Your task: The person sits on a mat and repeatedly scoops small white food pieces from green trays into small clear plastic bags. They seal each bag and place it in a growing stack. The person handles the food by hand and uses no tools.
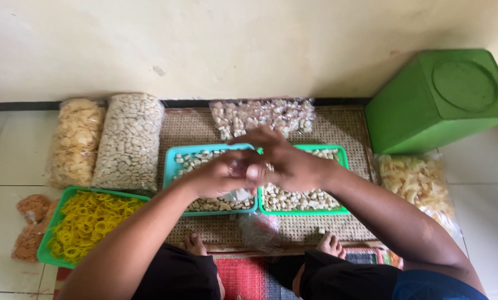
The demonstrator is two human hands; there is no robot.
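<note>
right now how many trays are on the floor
3: a teal tray under the left hand, a green tray under the right hand, and a green tray of yellow rings at left.

View: a single head-worn camera, with no second view to share the scene.
Position: it sat above the woven mat (338, 133), over the person's lap, close enough that both forearms filled the lower frame.
Direction: it looked steeply down and forward toward the wall (232, 44) beyond the mat's far edge.
Centre: the left hand (218, 175) and right hand (288, 161) met mid-frame, over the mat.
Edges: a green bin (438, 100) lay right of the mat, a tray of yellow rings (88, 219) left of it.
</note>
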